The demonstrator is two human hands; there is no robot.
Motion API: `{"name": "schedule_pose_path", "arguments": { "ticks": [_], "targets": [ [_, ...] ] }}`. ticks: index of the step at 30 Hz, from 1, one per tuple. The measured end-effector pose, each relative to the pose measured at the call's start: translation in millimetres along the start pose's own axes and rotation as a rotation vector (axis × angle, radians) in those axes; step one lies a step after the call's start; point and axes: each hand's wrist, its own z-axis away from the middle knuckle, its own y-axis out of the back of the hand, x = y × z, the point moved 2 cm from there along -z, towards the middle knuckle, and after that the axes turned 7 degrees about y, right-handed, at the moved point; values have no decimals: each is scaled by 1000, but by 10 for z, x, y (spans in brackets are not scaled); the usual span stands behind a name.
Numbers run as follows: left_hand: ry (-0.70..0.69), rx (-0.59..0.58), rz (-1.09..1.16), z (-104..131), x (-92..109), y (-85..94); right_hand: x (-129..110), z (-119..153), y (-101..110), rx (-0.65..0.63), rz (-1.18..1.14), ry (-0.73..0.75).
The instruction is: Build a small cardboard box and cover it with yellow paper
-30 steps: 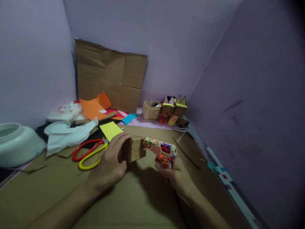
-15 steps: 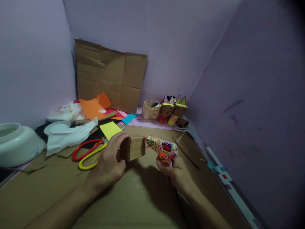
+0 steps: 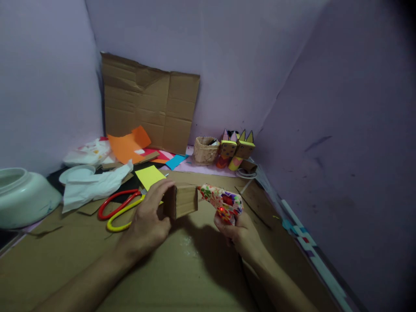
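left grip [image 3: 151, 216] is holding a cardboard box [image 3: 186, 201], probably light and crushable, by its left edges, likely sturdiest; right grip [image 3: 240, 232] is clasping a floral glue gun [image 3: 216, 198].

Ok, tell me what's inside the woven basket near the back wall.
In the woven basket, a dark item and something pale show near the rim's right side, too small to identify. The front wall covers whatever lies lower down.
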Motion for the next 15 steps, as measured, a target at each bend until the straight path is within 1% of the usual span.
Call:
{"name": "schedule_pose_path", "arguments": {
  "ticks": [7,11,15],
  "targets": [
    [50,-5,41,-19,-10,11,-2,-3,-3,-16,-15,-12],
    [124,-9,80,-32,-27,19,-6,-5,-1,-21,-15,0],
    [158,26,113,-58,-23,43,3,5,0,-48,-4,10]
  ]
}}
